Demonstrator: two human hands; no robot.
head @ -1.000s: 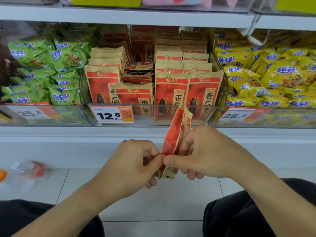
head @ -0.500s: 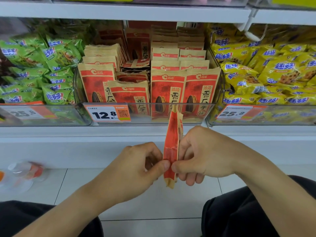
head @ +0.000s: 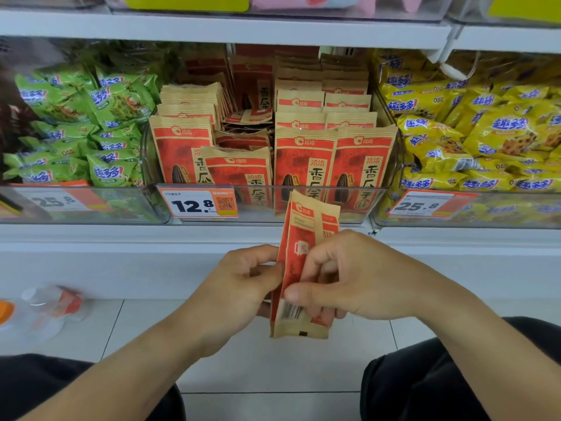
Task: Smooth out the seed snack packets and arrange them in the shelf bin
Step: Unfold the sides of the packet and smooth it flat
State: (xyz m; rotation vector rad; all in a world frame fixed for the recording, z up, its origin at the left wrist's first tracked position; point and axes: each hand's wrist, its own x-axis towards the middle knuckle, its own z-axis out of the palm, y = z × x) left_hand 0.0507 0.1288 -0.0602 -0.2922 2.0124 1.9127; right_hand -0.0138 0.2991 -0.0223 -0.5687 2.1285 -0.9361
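while both hands work in front of the shelf, a red-and-tan seed packet (head: pixel 299 268) is held upright between them, just below the front wall of the clear shelf bin (head: pixel 303 208), its top edge overlapping that wall in view. packet is turned w/ the back side and barcode toward the camera; looks like more than one packet pressed together, can't tell how many. left hand (head: pixel 243 287) has fingers curled, thumb tip pressing the packet's left edge abt mid-height. right hand (head: pixel 349 281) pinches it too: thumb across the lower front near the barcode, index finger bent on the upper part, other fingers curled behind.

bin sits mid-shelf and holds rows of matching seed packets (head: pixel 334 159), upright along the right side and front left corner, some slumped and lying loose in the middle. orange price tag (head: pixel 198 205) reading 12.8 is on the bin's front left. green snack bags (head: pixel 85 132) fill the bin to the left, yellow snack bags (head: pixel 473 138) the one to the right.
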